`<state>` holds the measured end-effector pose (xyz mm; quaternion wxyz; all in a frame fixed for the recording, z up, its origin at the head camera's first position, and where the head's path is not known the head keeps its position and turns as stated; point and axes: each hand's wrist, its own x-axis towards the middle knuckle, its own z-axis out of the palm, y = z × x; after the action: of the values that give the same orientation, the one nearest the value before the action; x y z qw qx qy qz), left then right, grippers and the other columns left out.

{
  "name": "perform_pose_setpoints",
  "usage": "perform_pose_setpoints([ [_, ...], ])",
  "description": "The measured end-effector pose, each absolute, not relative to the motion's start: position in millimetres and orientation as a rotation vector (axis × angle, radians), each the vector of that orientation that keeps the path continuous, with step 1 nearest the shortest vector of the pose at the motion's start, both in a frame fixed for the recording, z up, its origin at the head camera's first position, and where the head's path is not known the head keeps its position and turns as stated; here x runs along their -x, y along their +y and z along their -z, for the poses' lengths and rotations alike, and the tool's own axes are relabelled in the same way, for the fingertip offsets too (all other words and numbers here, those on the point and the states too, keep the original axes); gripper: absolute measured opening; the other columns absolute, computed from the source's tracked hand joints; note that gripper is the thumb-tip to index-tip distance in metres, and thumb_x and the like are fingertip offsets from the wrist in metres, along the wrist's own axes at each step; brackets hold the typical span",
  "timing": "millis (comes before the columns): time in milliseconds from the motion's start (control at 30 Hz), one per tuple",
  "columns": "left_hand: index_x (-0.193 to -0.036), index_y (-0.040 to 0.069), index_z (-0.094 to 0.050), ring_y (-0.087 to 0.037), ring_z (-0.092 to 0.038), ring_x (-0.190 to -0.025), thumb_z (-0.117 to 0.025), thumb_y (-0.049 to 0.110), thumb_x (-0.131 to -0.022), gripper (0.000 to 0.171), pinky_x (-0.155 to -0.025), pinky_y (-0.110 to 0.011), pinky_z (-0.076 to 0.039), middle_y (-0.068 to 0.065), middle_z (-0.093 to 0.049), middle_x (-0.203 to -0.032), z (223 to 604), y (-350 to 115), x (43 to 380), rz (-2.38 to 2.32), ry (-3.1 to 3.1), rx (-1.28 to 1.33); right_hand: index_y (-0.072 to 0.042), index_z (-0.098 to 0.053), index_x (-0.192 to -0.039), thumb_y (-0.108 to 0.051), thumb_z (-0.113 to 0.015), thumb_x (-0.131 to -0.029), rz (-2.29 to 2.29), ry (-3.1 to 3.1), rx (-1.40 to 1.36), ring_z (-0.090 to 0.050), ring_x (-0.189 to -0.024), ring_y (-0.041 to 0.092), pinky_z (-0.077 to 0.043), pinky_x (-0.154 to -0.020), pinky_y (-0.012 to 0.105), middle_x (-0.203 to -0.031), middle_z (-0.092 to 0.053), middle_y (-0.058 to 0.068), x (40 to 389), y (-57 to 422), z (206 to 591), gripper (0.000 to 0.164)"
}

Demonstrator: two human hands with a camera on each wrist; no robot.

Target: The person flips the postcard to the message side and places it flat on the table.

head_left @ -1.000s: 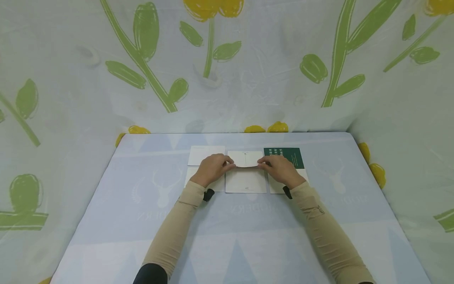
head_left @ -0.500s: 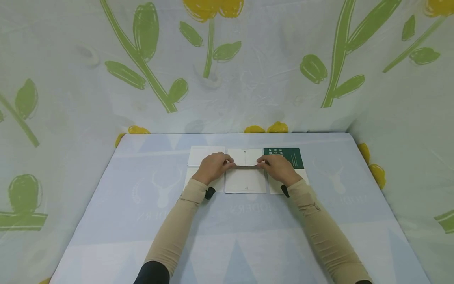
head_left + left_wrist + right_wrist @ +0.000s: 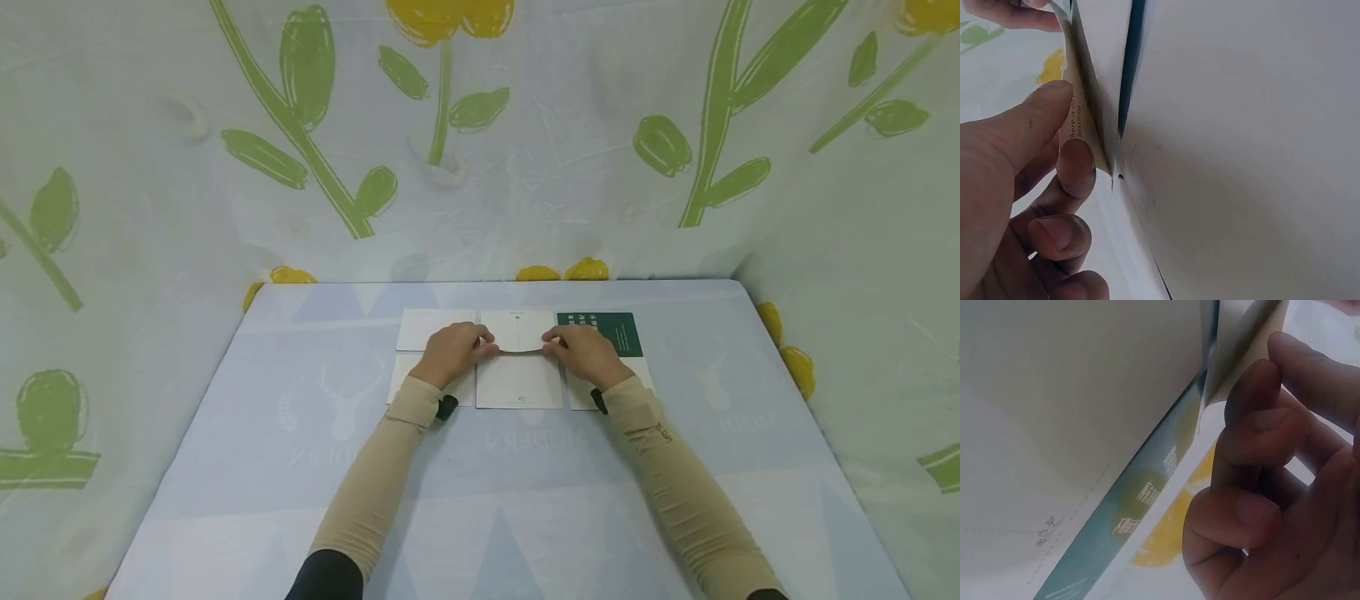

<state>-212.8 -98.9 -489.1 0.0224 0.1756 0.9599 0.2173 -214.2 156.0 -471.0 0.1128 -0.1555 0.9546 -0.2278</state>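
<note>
In the head view, a small white card [image 3: 517, 330] with a thin printed line lies in the middle of the far row of cards. Its near edge is slightly raised. My left hand [image 3: 452, 350] pinches its near left corner between thumb and forefinger, and my right hand [image 3: 588, 350] pinches the near right corner. Seen from the left wrist, the card [image 3: 1075, 122] stands nearly edge-on, with small printed words on its tan face. A larger white card [image 3: 519, 385] lies flat just below it, with a small mark near its front edge.
White cards [image 3: 435, 327] lie at the left, partly under my left hand. At the right is a dark green card [image 3: 621, 332] with white lettering, a white card [image 3: 585, 396] below it. The table [image 3: 510, 475] wears a pale blue patterned cloth; a flower-printed curtain [image 3: 555, 167] hangs behind.
The far edge of the held card has shifted slightly away from me, and its arched near edge now looks flatter. Both hands keep their pinch and have barely moved.
</note>
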Motion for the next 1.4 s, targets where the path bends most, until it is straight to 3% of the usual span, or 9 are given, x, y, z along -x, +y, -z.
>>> perform_pose_setpoints([
  [633, -0.112, 0.013, -0.074, -0.013, -0.067, -0.084, -0.071, 0.037, -0.096, 0.028, -0.073, -0.03, -0.054, -0.001, -0.074, -0.097, 489.1, -91.4, 212.1, -0.526, 2.982, -0.554, -0.01, -0.071, -0.125, -0.02, -0.07, -0.098, 0.664, 2.788, 0.421, -0.062, -0.088, 0.021, -0.054, -0.074, 0.038, -0.102, -0.07, 0.008, 215.5, 154.5, 474.3, 0.029],
  [1067, -0.113, 0.014, -0.075, -0.014, -0.063, -0.08, -0.064, 0.035, -0.101, 0.027, -0.071, -0.032, -0.053, -0.002, -0.074, -0.1, 486.8, -90.2, 212.4, -0.501, 2.976, -0.539, -0.01, -0.07, -0.128, -0.02, -0.067, -0.1, 0.655, 2.764, 0.416, -0.066, -0.095, 0.023, -0.056, -0.079, 0.04, -0.11, -0.072, 0.011, 215.7, 155.2, 473.5, 0.03],
  [1400, -0.116, 0.014, -0.074, -0.011, -0.058, -0.072, -0.066, 0.034, -0.099, 0.028, -0.065, -0.027, -0.05, 0.001, -0.063, -0.087, 482.7, -91.2, 209.2, -0.523, 3.063, -0.539, -0.006, -0.066, -0.132, -0.021, -0.069, -0.098, 0.792, 2.887, 0.488, -0.055, -0.066, 0.017, -0.045, -0.056, 0.033, -0.086, -0.068, 0.004, 204.5, 173.6, 456.9, 0.037],
])
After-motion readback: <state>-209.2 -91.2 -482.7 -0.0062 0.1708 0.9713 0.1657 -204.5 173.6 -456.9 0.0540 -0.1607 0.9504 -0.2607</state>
